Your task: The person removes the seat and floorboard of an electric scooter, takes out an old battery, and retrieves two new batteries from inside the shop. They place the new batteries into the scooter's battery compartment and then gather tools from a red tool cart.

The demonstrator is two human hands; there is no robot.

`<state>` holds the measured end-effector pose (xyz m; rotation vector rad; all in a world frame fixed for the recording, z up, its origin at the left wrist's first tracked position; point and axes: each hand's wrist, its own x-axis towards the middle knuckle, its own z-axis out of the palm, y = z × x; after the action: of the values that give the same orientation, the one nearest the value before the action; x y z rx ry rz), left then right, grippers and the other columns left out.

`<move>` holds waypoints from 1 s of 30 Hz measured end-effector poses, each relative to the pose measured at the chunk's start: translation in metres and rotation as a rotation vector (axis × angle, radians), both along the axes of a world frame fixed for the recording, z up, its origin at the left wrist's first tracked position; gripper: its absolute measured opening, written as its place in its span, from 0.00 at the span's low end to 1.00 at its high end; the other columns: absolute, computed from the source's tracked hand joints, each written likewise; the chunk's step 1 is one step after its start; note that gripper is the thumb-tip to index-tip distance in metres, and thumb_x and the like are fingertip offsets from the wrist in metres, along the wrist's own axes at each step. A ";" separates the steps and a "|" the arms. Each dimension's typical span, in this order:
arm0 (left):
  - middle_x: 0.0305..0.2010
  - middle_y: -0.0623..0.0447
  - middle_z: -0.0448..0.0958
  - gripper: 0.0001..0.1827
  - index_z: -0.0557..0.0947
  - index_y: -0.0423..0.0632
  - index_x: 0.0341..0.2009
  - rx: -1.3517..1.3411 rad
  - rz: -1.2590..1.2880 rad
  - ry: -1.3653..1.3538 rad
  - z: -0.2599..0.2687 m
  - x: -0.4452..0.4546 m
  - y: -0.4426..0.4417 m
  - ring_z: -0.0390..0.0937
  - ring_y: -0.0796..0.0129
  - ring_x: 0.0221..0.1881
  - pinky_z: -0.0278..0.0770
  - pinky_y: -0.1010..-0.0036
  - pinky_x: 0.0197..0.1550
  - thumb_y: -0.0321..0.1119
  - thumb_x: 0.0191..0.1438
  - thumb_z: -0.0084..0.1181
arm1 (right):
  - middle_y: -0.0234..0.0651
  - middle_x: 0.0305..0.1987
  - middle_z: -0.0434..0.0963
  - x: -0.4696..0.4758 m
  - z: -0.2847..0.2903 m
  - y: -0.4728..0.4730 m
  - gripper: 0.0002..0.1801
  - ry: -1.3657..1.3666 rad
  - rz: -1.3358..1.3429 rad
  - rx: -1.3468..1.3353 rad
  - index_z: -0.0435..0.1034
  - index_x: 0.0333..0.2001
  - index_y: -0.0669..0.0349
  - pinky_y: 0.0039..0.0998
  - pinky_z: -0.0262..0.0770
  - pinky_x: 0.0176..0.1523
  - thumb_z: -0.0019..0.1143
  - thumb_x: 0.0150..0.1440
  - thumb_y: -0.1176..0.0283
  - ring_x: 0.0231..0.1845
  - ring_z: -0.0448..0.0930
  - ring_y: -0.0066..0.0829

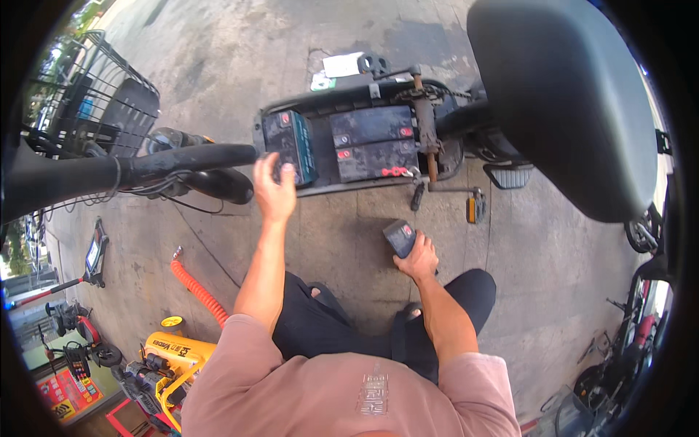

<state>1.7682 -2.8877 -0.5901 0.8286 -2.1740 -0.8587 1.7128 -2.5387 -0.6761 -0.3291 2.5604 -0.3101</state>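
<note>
My left hand (pixel 274 194) is at the near end of a dark lead-acid battery (pixel 278 128) with a green side, its thumb and fingers spread. Whether the fingertips touch that battery I cannot tell. The battery lies at the left end of an open battery tray (pixel 322 172) in an electric bike's floor. My right hand (pixel 419 258) grips a similar dark battery (pixel 400 238) with a red terminal, low in front of me and outside the tray. Two more batteries, a far one (pixel 371 124) and a near one (pixel 377 162), lie side by side in the tray; a red connector (pixel 393 171) rests on the near one.
The handlebar (pixel 185 158) juts in from the left, and the saddle (pixel 568 109) hangs at upper right. A crank pedal (pixel 475 210) sticks out near the tray. An orange coiled hose (pixel 197 289) and a yellow air compressor (pixel 177 352) are at lower left.
</note>
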 end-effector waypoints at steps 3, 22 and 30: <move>0.59 0.39 0.68 0.29 0.73 0.36 0.55 0.227 0.343 -0.106 -0.012 0.023 0.000 0.67 0.48 0.60 0.63 0.60 0.62 0.42 0.54 0.59 | 0.46 0.57 0.68 -0.002 -0.004 0.001 0.52 -0.040 0.020 0.043 0.54 0.63 0.54 0.44 0.75 0.56 0.72 0.35 0.56 0.58 0.71 0.48; 0.54 0.44 0.75 0.25 0.76 0.37 0.53 0.720 -0.173 -0.005 0.019 0.049 0.037 0.74 0.62 0.53 0.74 0.68 0.51 0.39 0.54 0.61 | 0.50 0.56 0.72 -0.004 0.018 -0.012 0.52 -0.130 0.173 0.120 0.53 0.63 0.60 0.42 0.75 0.56 0.72 0.36 0.58 0.54 0.76 0.50; 0.45 0.43 0.80 0.28 0.76 0.36 0.53 0.624 -0.244 -0.392 0.016 0.083 0.059 0.79 0.64 0.43 0.74 0.71 0.47 0.47 0.57 0.58 | 0.42 0.49 0.74 -0.002 0.153 -0.058 0.48 -0.103 1.061 -0.076 0.58 0.60 0.58 0.41 0.74 0.53 0.73 0.33 0.65 0.52 0.76 0.45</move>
<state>1.8517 -2.8291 -0.5743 1.1109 -2.3999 -1.6691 1.7113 -2.5962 -0.5235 -1.5397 1.9291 -0.0110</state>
